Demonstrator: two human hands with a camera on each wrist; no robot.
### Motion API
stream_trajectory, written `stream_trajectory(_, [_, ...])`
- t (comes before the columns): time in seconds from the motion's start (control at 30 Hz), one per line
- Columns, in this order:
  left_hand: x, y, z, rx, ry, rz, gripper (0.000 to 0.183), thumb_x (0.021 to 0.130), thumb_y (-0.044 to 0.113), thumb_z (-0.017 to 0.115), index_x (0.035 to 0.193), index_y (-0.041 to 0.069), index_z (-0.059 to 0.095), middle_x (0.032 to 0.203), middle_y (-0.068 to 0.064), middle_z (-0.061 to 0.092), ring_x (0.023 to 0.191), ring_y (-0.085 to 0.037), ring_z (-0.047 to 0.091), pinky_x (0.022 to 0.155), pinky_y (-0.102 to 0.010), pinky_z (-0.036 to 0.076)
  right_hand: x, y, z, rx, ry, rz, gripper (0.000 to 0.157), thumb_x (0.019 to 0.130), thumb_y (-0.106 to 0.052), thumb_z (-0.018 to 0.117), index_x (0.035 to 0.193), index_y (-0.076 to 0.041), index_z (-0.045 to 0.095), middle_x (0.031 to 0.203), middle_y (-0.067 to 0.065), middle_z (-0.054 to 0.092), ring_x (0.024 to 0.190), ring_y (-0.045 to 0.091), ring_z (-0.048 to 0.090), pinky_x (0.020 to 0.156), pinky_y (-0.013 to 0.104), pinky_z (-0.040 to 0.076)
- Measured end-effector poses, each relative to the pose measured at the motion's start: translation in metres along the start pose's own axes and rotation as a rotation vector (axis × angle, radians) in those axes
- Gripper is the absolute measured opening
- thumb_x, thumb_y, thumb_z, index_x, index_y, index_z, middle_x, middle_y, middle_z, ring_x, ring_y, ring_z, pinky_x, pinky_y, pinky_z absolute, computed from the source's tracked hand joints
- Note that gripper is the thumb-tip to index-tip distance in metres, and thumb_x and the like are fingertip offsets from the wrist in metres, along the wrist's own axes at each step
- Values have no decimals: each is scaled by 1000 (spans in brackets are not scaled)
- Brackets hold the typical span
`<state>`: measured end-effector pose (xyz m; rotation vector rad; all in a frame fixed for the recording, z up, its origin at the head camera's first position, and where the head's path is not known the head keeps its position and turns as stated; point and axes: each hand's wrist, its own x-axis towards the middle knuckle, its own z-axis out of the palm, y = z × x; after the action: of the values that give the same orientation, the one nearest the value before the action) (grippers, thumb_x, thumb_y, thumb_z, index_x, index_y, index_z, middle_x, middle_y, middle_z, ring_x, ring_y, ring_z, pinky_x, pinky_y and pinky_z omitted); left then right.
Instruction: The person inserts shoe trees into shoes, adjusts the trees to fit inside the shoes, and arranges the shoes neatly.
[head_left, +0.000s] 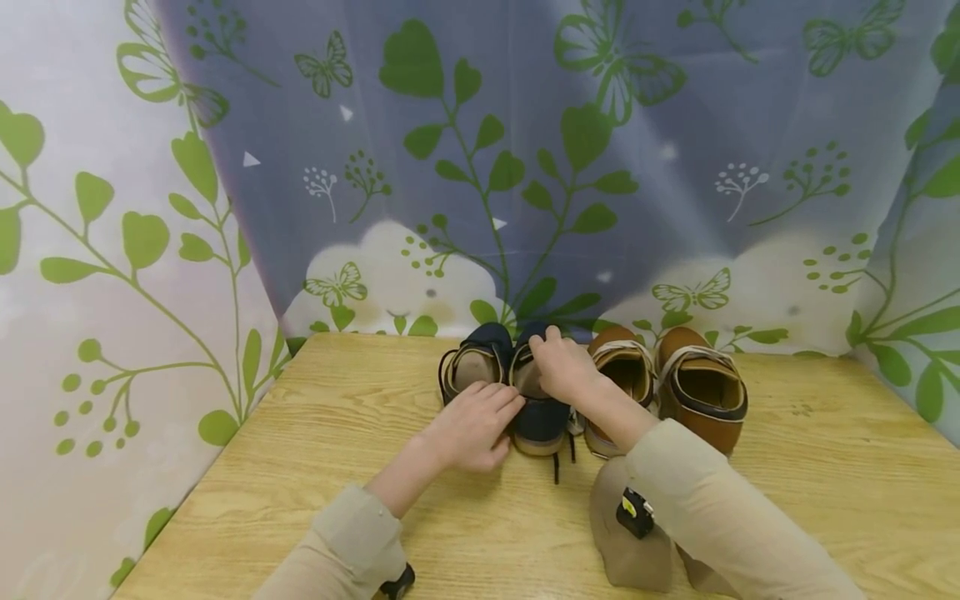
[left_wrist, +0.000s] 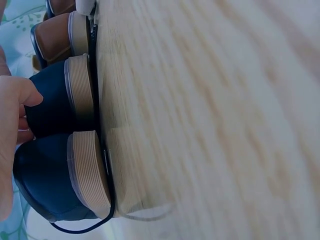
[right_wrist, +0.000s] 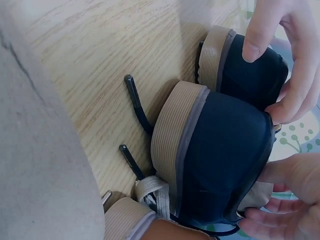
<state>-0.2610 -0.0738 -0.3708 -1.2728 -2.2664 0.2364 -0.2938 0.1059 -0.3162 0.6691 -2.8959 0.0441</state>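
Observation:
A pair of navy shoes stands side by side on the wooden board, heels towards me. My left hand (head_left: 472, 427) lies over the heel of the left navy shoe (right_wrist: 252, 75), with its fingertips beside the rim of the right navy shoe (head_left: 540, 422). Its thumb (left_wrist: 32, 95) hangs apart from the fingers, in front of the heels. With my right hand (head_left: 567, 367) I hold the right navy shoe at its opening. In the right wrist view, the thumb and fingers (right_wrist: 262, 218) are bent around the edge there. The contact inside the shoe is partly hidden.
Two brown shoes (head_left: 708, 396) with pale laces stand close on the right. A beige, rounded object (head_left: 633, 550) lies nearer me, partly under the right sleeve. Black lace ends (right_wrist: 134, 102) trail on the wooden board (head_left: 337, 400). A leaf-patterned cloth (head_left: 480, 167) rises behind.

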Motion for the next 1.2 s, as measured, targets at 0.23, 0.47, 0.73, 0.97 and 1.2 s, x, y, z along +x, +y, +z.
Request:
stream_trajectory(0.23, [0,0,1,-11,8,6,48,81,30,61,122,5,58,119,-8,57,109,-23,53,92,-36,41,2,-4,0,-9,-2,27,30,83,-3,65,109,5,53,102,25,48,58,23,52,49,29,46])
stream_trajectory(0.47, [0,0,1,-12,6,0,49,81,31,61,122,4,58,119,-8,57,109,-23,53,92,-36,40,2,-6,2,-25,18,57,32,82,-6,68,108,6,53,100,24,49,56,21,52,49,28,47])
stream_trajectory(0.73, [1,0,2,-7,14,-4,48,81,30,61,121,5,59,118,-8,57,109,-23,53,92,-36,40,3,-7,3,-23,25,84,34,81,-6,69,108,6,51,97,24,49,56,23,53,48,28,47])
stream_trajectory(0.97, [1,0,1,1,12,-5,48,81,31,61,121,5,59,118,-8,57,108,-23,53,92,-36,40,5,-7,4,-34,30,77,32,82,-6,67,108,5,52,97,24,49,55,23,52,46,29,46])
stream_trajectory(1.2, [1,1,3,9,37,3,47,80,30,61,120,5,59,116,-7,58,107,-22,53,91,-35,41,7,-4,7,-70,42,82,30,83,-7,66,108,3,51,94,23,49,54,23,51,45,29,45])
